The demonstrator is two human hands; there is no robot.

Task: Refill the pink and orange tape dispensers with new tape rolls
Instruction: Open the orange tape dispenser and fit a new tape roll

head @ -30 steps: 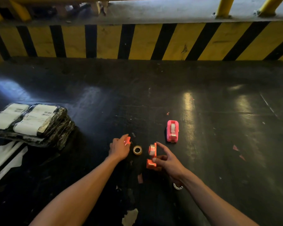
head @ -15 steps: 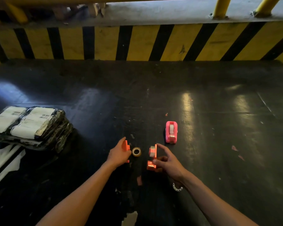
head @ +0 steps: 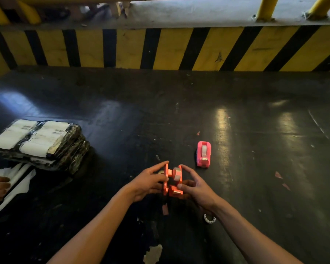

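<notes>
Orange dispenser (head: 173, 181) (two halves, roll inside) sat clamped between left hand (head: 148, 182) and right hand (head: 195, 184); pink dispenser (head: 203, 153) stood just beyond.

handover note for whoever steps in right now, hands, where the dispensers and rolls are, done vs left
Left hand: grips the loose side half of the orange dispenser, pressing it toward the other half.
Right hand: grips the half that carries a tape roll.
Pink dispenser: closed, tape threaded, standing on the dark table beyond the right hand; looks done.
Empty white core lies by the right wrist; a second roll is mostly hidden behind the left fingers.
Left: snap the orange halves shut and thread the tape.
</notes>
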